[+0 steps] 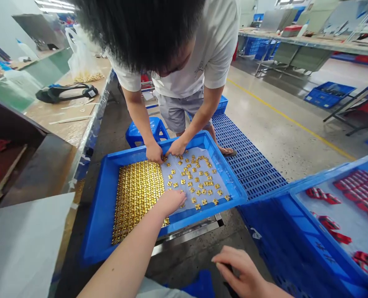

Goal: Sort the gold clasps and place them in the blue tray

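My left hand [170,201] reaches into a blue plastic tray [101,198], at the border between packed rows of small gold pieces [137,192] and loose ones on a white sheet [210,176]. Its fingers are bent together and pointing down, with a gold piece just beneath the tips; whether they pinch one is hidden. Outside the tray, low in the view, my right hand [241,269] is half curled around something dark that I cannot make out. Across from me, another person's two hands [165,151] touch gold pieces near the tray's far edge.
The tray rests on a metal frame [187,236]. At right stands another blue tray [283,192] with red toy-car-like pieces [362,194]. Left is a workbench [75,111] holding a black strap-like item [66,92]. A blue stool [151,129] and slatted mat [243,145] lie beyond.
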Demonstrator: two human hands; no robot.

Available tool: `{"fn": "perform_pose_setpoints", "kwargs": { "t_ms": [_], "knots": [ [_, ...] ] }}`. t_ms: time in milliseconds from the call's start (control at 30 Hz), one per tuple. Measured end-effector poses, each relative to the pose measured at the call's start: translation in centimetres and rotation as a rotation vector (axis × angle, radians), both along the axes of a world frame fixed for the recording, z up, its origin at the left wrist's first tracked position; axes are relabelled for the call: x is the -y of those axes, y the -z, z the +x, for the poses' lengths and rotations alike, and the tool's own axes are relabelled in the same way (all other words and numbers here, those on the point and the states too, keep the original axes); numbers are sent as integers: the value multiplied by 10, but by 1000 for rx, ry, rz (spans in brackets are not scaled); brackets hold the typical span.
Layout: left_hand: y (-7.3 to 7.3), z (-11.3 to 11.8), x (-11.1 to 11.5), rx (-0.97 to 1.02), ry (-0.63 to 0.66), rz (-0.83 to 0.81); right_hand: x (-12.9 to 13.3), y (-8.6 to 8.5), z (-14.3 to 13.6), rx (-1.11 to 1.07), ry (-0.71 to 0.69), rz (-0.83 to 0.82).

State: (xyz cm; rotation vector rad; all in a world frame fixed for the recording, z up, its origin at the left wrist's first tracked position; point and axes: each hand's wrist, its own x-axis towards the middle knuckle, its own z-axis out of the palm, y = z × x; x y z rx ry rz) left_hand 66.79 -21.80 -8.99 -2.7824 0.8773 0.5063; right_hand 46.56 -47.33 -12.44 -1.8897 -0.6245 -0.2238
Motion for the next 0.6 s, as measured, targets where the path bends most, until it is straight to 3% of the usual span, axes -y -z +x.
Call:
{"fn": "perform_pose_setpoints", "kwargs": {
  "t_ms": [133,200,267,333,433,600],
  "knots": [
    [6,-9,-13,-46,-65,-35,-4,-28,75,34,13,-89],
    [6,-12,-19,-66,-114,-63,-17,-42,127,-67,46,-335],
    [3,-13,-24,-81,-174,-90,-39,-50,177,-110,-53,-742],
    [0,-15,-29,-98,-229,-114,-64,-50,215,-117,-141,-891],
    [-6,-19,-36,-120,-291,-152,-94,-41,243,-94,-239,-1018],
    [-12,-23,-47,-104,-416,-175,-107,-27,242,6,-361,-1126]
  ]
}}
